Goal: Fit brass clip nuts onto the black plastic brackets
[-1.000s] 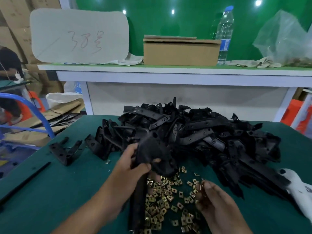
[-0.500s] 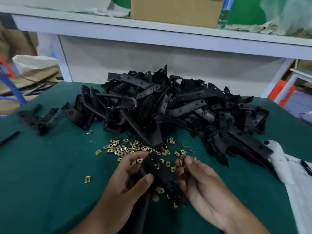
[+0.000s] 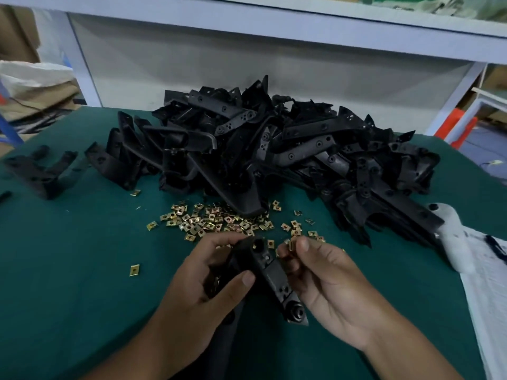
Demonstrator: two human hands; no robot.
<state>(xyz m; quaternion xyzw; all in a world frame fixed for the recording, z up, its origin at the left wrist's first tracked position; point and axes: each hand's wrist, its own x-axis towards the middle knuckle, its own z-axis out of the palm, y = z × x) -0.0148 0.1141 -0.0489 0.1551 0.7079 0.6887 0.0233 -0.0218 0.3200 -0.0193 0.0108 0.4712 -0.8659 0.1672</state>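
Head view, looking down at a green table [image 3: 68,270]. Left hand [image 3: 197,292] grips a black plastic bracket [image 3: 263,272], fingers curled over its far end, thumb pressed across the near face. Bracket is held above the table surface, tilted, its round-bossed end pointing toward the person and slightly right. Right hand [image 3: 329,286] pinches a single brass clip nut [image 3: 291,246] between thumb and fingertips, other fingers loosely curled. Nut sits just beside the bracket's upper end, to its right; whether it touches the plastic, cannot tell.

Loose brass clip nuts [image 3: 214,220] scattered on the table just beyond the hands, densest in the middle, thinning out to the right. One stray nut [image 3: 134,270] lies alone to the left of the left hand, another stray [image 3: 135,192] further back near the pile edge.

Big heap of black brackets [image 3: 274,149] behind the nuts, tangled, spanning most of the table width. One bracket tip from the heap rests on the nut scatter. A separate U-shaped black bracket [image 3: 41,171] sits apart at far left.

White cloth [image 3: 488,283] at the right edge, partly under the heap's right end. White shelf frame [image 3: 274,15] runs across the back. Cardboard and a white sack [image 3: 33,80] are off the table at left.
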